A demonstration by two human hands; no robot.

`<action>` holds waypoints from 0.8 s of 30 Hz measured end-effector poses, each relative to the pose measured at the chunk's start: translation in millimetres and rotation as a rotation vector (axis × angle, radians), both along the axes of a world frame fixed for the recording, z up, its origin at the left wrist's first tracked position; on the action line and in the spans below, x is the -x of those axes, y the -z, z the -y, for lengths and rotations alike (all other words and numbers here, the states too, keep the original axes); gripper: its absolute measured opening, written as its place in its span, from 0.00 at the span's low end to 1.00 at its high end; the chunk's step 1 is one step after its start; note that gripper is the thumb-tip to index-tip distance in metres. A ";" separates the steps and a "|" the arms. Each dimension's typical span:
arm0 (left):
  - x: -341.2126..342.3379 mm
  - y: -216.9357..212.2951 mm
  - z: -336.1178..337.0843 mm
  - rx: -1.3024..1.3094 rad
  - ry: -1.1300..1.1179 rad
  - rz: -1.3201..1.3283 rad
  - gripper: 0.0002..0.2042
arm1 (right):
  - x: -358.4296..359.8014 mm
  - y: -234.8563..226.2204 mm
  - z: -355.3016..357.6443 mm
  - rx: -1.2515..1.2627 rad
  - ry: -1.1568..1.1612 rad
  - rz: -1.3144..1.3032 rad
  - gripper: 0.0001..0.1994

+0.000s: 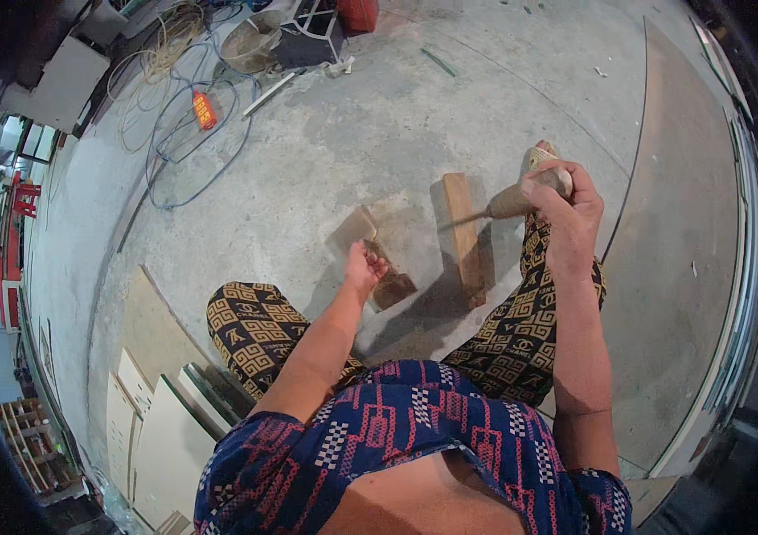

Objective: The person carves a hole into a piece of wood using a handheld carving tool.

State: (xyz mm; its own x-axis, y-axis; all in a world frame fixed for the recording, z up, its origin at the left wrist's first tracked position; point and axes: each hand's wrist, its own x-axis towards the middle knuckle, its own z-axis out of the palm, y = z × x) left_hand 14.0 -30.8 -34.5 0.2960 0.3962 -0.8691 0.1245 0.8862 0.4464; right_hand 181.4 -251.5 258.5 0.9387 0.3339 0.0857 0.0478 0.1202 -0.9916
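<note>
My left hand (365, 265) is closed around a short brown piece of wood (394, 290), whose paler end (359, 225) sticks out beyond my fingers. Held up over my right leg, my right hand (572, 209) grips a tool with a thick brown handle (512, 202). A thin, dark shaft runs leftward from that handle; its tip is blurred, so the exact kind of tool does not show. Beneath the shaft, between my feet, a longer wooden block (462, 236) lies on the concrete floor, apart from both hands.
Cut boards (165, 446) stack up by my left leg. A large flat sheet (677, 205) lies along the right side. Far left, an orange power strip (204, 111) sits among tangled cables (160, 183). Near a dark box-like object (307, 40) stands a red container (358, 15).
</note>
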 end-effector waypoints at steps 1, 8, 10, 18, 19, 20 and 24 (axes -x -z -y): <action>-2.7 -1.1 -4.2 -0.008 -0.007 0.003 0.15 | -2.1 3.4 -2.4 -0.001 0.017 -0.025 0.10; -16.0 -60.0 -41.7 0.232 0.120 0.698 0.23 | -0.5 16.2 -39.8 -0.056 -0.056 0.056 0.10; -24.2 -118.5 -38.9 0.185 0.061 0.655 0.23 | 0.9 27.2 -52.9 -0.046 -0.098 0.063 0.11; 0.5 -193.6 -78.4 0.059 0.079 1.071 0.27 | 5.7 51.1 -100.2 -0.090 -0.294 -0.105 0.12; 5.2 -196.5 -83.1 0.102 0.080 1.137 0.26 | 6.4 54.5 -106.8 -0.015 -0.334 -0.131 0.13; 7.8 -195.8 -85.9 0.098 0.075 1.139 0.26 | 7.9 54.5 -110.8 0.066 -0.368 -0.157 0.13; 13.1 -192.9 -91.4 0.102 -0.062 1.171 0.23 | 16.7 49.6 -134.5 0.155 -0.441 -0.181 0.19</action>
